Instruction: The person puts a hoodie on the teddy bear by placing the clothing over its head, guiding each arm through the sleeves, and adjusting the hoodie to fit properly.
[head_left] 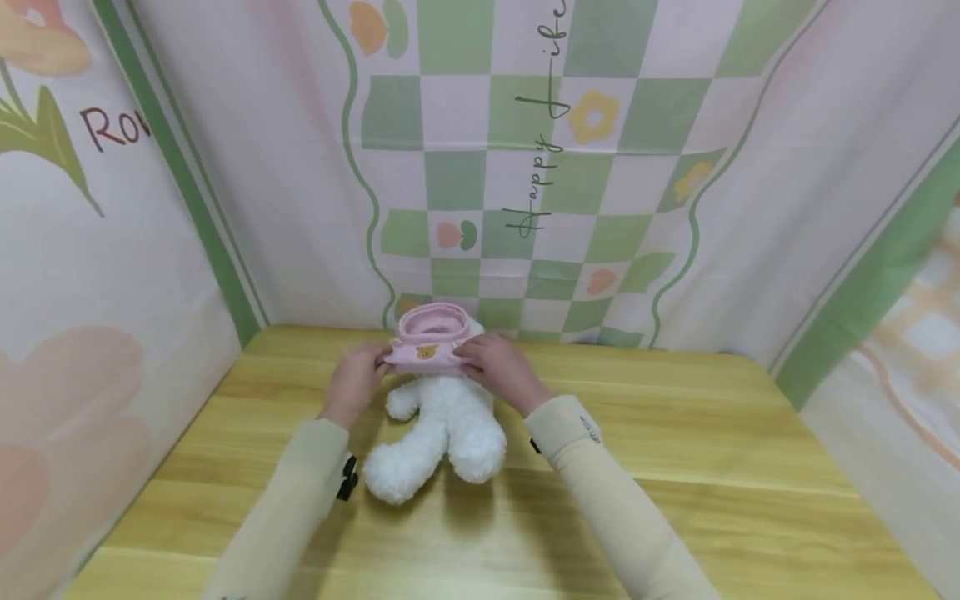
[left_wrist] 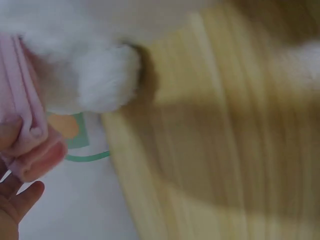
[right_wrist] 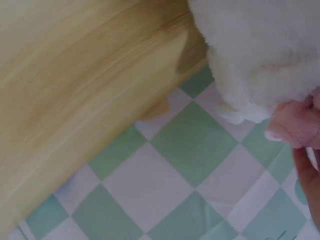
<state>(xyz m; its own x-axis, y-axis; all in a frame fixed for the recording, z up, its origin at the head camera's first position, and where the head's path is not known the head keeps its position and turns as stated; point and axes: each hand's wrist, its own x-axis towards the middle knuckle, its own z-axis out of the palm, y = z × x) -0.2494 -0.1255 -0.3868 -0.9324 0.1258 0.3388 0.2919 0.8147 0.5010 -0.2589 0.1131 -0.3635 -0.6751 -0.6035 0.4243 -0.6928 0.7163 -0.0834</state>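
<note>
A fluffy white plush toy (head_left: 442, 417) lies on the table in the head view, its legs pointing toward the person. Over its upper part is a small pink doll top (head_left: 408, 357) with a brown bear patch on it and a round opening facing up. My left hand (head_left: 352, 383) pinches the left side of the top, while the right hand (head_left: 504, 371) grips the other side. In the left wrist view, thumb and fingers hold folded pink cloth (left_wrist: 20, 95) beside a white limb (left_wrist: 107, 75). The right wrist view shows fingers at bunched pink cloth (right_wrist: 292, 122); the toy's head is mostly hidden.
The wood-grain table (head_left: 675, 467) extends to both sides and toward the person. Right behind its far edge hangs a green and white checked cloth (head_left: 517, 183) with printed flowers and lettering. Another printed cloth (head_left: 112, 275) hangs along the left side.
</note>
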